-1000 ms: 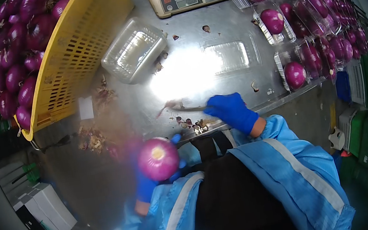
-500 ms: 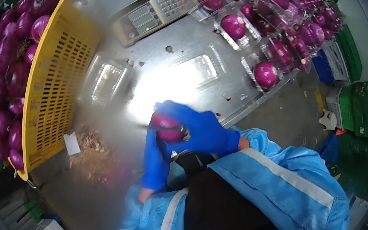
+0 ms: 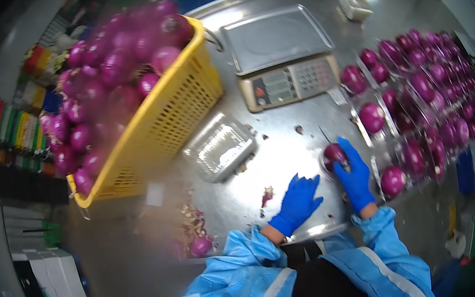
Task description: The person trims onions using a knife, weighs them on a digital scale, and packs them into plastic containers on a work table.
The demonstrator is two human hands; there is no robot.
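From my end: right grip (image 3: 356, 178) clasps red onion (image 3: 334, 157) over right side of tabletop (image 3: 288, 162), near packed onions (image 3: 372, 118); can't tell if onion touches metal. Left grip (image 3: 298, 202) released, spread wide, holding nothing. I judge onion firm, moderately heavy, skin slick and papery, flesh prone to bruising if squeezed hard or dropped; best hold round widest part. Compared with half second earlier: there both grips meet on onion; now I see them apart, onion closer to packed onions.
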